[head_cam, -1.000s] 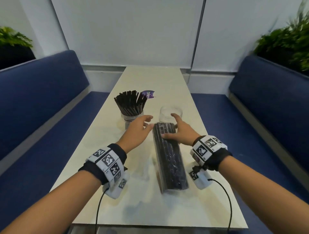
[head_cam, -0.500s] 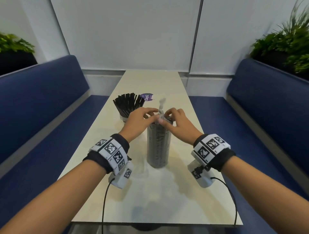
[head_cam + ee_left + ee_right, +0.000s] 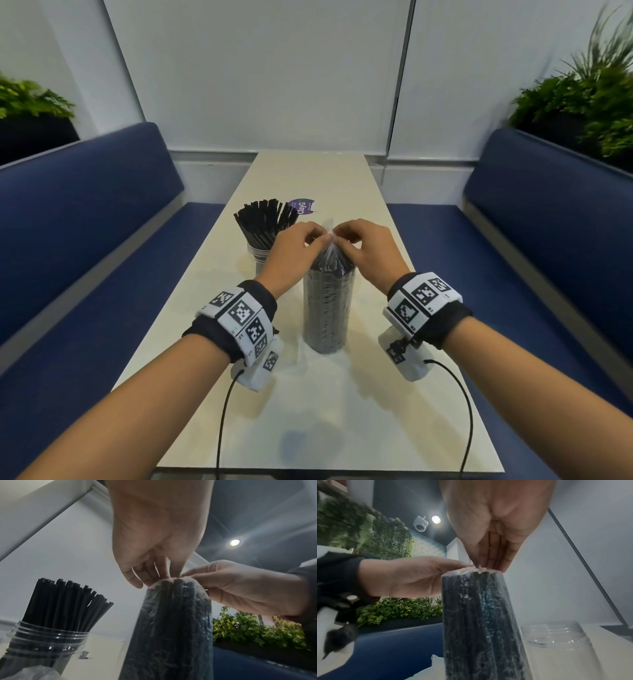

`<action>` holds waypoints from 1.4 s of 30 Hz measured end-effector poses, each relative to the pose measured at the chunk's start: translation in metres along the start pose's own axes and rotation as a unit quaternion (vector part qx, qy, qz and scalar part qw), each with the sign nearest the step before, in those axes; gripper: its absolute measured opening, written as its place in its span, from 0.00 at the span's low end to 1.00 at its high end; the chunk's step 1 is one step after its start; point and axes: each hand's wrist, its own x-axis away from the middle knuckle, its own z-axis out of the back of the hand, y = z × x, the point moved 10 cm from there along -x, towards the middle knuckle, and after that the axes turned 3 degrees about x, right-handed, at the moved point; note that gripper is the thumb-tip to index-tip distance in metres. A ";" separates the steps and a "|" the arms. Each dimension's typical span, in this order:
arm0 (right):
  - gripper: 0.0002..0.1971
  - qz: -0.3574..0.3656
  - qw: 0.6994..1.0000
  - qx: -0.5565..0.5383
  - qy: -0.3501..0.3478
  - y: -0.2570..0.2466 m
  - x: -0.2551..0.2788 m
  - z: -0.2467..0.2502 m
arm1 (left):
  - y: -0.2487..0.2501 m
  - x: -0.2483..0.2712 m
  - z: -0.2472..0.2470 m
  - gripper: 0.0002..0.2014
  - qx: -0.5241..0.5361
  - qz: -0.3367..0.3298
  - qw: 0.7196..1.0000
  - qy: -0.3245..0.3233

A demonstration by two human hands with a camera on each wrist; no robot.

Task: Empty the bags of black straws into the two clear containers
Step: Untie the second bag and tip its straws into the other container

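A sealed clear bag of black straws stands upright on the white table. My left hand and right hand both pinch the plastic at its top, fingers curled. At the back left a clear container holds loose black straws. The second clear container is empty and stands just behind the bag; in the head view it is hidden.
A purple label lies on the table behind the filled container. Crumpled clear plastic lies near that container's foot. Blue benches run along both sides, with plants behind them.
The bag lay flat on the table a second ago; it has been stood upright, and both hands have moved up to pinch its top.
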 end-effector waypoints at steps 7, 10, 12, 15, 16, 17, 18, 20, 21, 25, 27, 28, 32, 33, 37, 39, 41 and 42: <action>0.11 0.038 0.991 0.124 -0.016 -0.016 -0.007 -0.007 | 0.013 0.000 0.003 0.10 -0.097 -0.045 0.994 -0.007; 0.11 0.041 0.991 0.127 -0.023 -0.017 -0.005 -0.012 | 0.010 -0.001 0.002 0.11 -0.119 -0.043 0.992 -0.016; 0.11 0.038 0.993 0.109 -0.020 -0.016 -0.005 -0.011 | 0.008 -0.003 0.002 0.10 -0.103 -0.039 0.994 -0.023; 0.10 0.018 0.998 0.065 -0.021 -0.013 -0.008 -0.009 | 0.005 -0.004 0.001 0.09 -0.079 -0.034 0.996 -0.033; 0.10 0.010 0.999 0.047 -0.022 -0.012 -0.009 -0.007 | 0.005 -0.004 0.002 0.09 -0.067 -0.032 0.997 -0.030; 0.10 0.006 0.999 0.031 -0.024 -0.011 -0.009 -0.006 | 0.004 -0.004 0.004 0.08 -0.054 -0.030 0.998 -0.023; 0.10 0.008 0.999 0.024 -0.029 -0.010 -0.010 -0.005 | 0.004 -0.004 0.007 0.07 -0.043 -0.030 0.999 -0.012; 0.10 0.025 0.997 0.049 -0.057 -0.014 -0.011 -0.006 | 0.006 -0.002 0.015 0.08 -0.036 -0.039 0.999 0.005; 0.11 0.040 0.994 0.074 -0.074 -0.017 -0.012 -0.008 | 0.010 -0.002 0.017 0.09 -0.048 -0.055 0.997 0.004; 0.11 0.097 0.979 0.148 -0.102 -0.029 -0.016 -0.015 | 0.024 -0.001 0.021 0.08 -0.106 -0.099 0.989 -0.004; 0.11 0.118 0.973 0.169 -0.101 -0.033 -0.015 -0.017 | 0.023 -0.003 0.022 0.07 -0.104 -0.088 0.991 -0.007; 0.11 0.129 0.970 0.180 -0.097 -0.036 -0.014 -0.018 | 0.022 -0.004 0.022 0.07 -0.101 -0.079 0.992 -0.011; 0.10 0.159 0.965 0.191 -0.079 -0.038 -0.008 -0.019 | 0.009 -0.003 0.014 0.07 -0.063 -0.034 0.997 -0.032; 0.10 0.154 0.967 0.188 -0.080 -0.036 -0.008 -0.020 | 0.004 -0.003 0.012 0.06 -0.049 -0.014 0.998 -0.038; 0.10 0.077 0.990 0.081 -0.089 -0.021 -0.010 -0.024 | -0.009 -0.003 0.006 0.05 0.016 0.035 0.997 -0.065; 0.10 0.019 0.992 0.002 -0.124 -0.008 -0.013 -0.029 | -0.012 -0.001 0.001 0.05 0.058 0.046 0.993 -0.094; 0.11 -0.023 0.985 -0.047 -0.163 0.001 -0.014 -0.033 | -0.015 0.001 -0.003 0.05 0.100 0.052 0.987 -0.114; 0.11 -0.028 0.985 -0.060 -0.161 0.002 -0.015 -0.032 | -0.016 0.002 -0.003 0.05 0.115 0.054 0.985 -0.115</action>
